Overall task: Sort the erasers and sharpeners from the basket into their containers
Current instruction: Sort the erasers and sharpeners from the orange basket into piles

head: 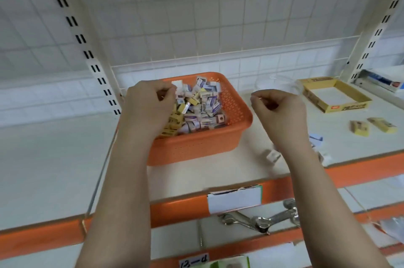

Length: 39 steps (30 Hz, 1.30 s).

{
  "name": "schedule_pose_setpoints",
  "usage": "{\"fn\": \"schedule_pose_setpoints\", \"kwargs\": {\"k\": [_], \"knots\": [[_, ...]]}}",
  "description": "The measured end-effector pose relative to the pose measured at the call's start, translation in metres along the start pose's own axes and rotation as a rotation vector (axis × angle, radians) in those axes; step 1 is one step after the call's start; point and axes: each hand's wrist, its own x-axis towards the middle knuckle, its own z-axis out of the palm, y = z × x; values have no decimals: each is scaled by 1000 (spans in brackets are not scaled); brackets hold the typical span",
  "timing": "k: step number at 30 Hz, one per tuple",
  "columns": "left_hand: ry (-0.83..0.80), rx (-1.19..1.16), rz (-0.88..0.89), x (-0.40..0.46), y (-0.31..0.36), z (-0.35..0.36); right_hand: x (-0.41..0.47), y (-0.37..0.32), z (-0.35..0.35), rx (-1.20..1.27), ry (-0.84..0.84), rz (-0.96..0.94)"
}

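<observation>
Reaching into one orange basket (231, 112), left hand (148, 106) curled, its grasp hidden. Right hand (278, 110) clenched, holding nothing seen. Two yellow erasers (371, 126) beside one box (334, 97); tag (193, 262) reads "12-4".

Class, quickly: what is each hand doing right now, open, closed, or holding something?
Left hand: fingers curled down among the packets in the orange basket; what it grips cannot be told.
Right hand: fingers curled; whether it holds anything cannot be told.

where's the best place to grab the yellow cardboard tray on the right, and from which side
Pinch the near long wall of the yellow cardboard tray, coming from the front with the right hand. It lies flat and open-topped with thin upright walls and looks empty, so thumb outside and fingers inside should probably hold it.
</observation>
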Motion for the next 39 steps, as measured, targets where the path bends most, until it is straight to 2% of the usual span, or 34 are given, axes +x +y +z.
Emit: {"fn": "schedule_pose_setpoints", "kwargs": {"k": [7, 14, 18, 25, 31, 35, 39], "knots": [[2, 52, -60, 0, -29, -10, 28, -22, 28, -113, -184, -77], [-38, 77, -68, 1, -35, -6, 95, -30, 73, -637, -637, -381], [-46, 107, -53, 0, -38, -7, 109, -21, 94, -880, -753, -468], [-27, 115, -53, 1, -44, -9, 112, -18, 107, -967, -700, -490], [-53, 131, -32, 11, -49, -11, 107, -17, 103, -1020, -629, -604], [-132, 185, -8, 32, -49, -9, 99, -21, 85, -761, -505, -474], [-331, 323, 85, 65, -54, 6, 72, -26, 58, -400, -379, -289]]}}
